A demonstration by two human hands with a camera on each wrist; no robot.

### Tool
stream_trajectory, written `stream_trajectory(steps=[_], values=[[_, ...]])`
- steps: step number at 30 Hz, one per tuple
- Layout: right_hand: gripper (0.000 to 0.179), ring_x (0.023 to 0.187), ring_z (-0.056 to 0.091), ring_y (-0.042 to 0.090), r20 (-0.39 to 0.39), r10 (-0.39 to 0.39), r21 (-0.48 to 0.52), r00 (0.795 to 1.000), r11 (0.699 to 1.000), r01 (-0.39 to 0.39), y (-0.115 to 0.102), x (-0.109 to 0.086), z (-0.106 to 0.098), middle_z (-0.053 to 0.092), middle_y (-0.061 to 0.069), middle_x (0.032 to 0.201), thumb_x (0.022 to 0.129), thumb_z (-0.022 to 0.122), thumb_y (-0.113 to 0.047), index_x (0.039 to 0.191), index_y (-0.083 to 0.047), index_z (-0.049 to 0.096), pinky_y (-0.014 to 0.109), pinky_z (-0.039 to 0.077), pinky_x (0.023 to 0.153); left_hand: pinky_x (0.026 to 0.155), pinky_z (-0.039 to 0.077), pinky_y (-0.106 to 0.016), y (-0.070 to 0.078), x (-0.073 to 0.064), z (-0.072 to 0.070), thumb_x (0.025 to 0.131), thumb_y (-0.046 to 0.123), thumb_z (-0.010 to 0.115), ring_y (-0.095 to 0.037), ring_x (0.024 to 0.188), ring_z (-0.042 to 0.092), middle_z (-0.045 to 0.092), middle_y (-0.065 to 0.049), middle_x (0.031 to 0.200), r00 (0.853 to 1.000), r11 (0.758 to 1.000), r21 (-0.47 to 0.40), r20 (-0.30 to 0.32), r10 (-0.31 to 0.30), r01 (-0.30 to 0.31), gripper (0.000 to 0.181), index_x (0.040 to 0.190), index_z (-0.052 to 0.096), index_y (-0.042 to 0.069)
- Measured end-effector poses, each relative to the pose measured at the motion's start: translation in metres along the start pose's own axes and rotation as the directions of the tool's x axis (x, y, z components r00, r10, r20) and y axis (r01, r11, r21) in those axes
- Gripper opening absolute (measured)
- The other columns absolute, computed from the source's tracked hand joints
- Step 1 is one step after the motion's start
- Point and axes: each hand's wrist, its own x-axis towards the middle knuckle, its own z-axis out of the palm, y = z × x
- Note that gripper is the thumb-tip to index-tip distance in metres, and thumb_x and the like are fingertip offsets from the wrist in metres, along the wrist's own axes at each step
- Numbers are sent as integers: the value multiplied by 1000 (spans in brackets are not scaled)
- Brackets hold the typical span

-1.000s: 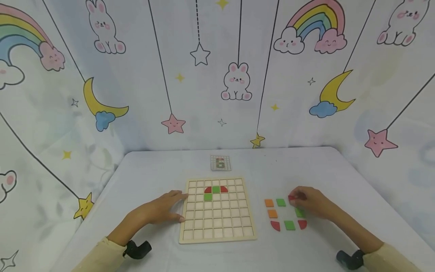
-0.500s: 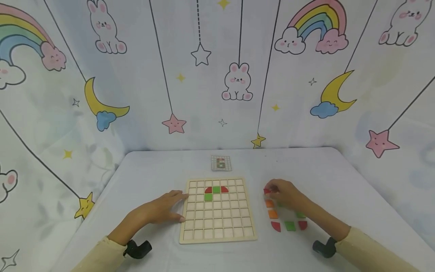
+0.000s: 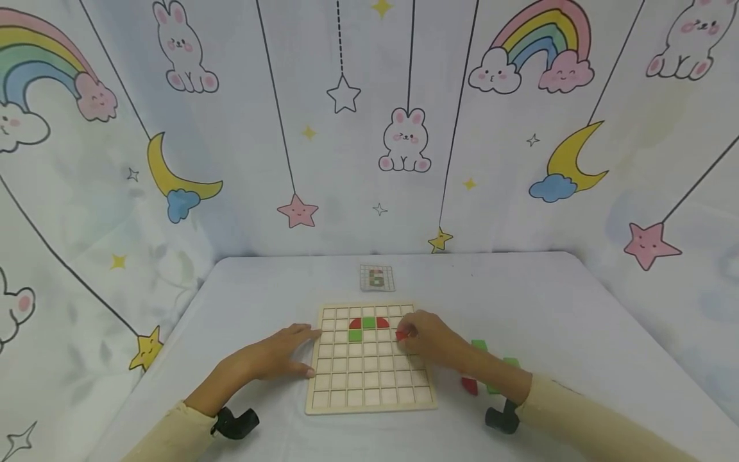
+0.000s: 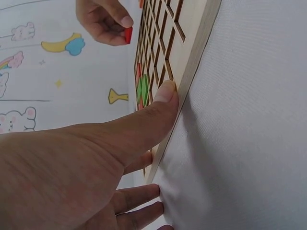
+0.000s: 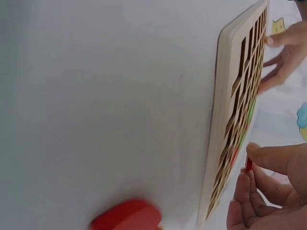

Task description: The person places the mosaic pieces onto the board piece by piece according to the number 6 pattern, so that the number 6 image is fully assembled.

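A wooden grid board (image 3: 369,408) lies on the white table. Green squares (image 3: 369,323) and red rounded-corner tiles (image 3: 355,323) sit in its upper cells. My left hand (image 3: 277,354) rests along the board's left edge, thumb (image 4: 165,93) on the rim and fingers loosely extended. Between thumb and fingertips, my right hand (image 3: 435,340) pinches a red tile (image 3: 401,335), over the board's right side, one row below the top tiles. That tile appears edge-on in the left wrist view, above the grid.
Right of the board lie loose green tiles (image 3: 478,345) and a red tile (image 3: 469,385), some pieces hidden behind my right forearm. A small gridded card (image 3: 377,278) with a 6-shaped pattern lies behind the board. A patterned cloth backdrop (image 3: 346,192) stands beyond the table.
My right hand has carried the red tile leftward from the loose pieces to over the board. My left hand stays at the board's edge.
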Motion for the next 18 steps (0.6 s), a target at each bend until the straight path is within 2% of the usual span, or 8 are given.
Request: stream_trajectory(steps=[10, 18], values=[[18, 97, 63, 16, 21, -155, -26, 988, 987, 156, -12, 6, 16, 70, 1, 102, 91, 82, -8, 107, -7, 75, 38, 58, 89, 122, 34, -65, -1, 0, 1, 93, 40, 81, -47, 153, 35, 37, -26, 165, 1000, 1000, 12, -1, 2, -2, 81, 159, 45, 8], [9, 95, 63, 17, 29, -152, -94, 988, 984, 154, -19, 8, 23, 68, 3, 96, 91, 79, -2, 99, -5, 77, 40, 59, 87, 121, 36, -64, 0, 0, 1, 93, 40, 81, -46, 153, 36, 37, -25, 165, 1000, 1000, 15, -3, -2, 2, 81, 159, 45, 10]])
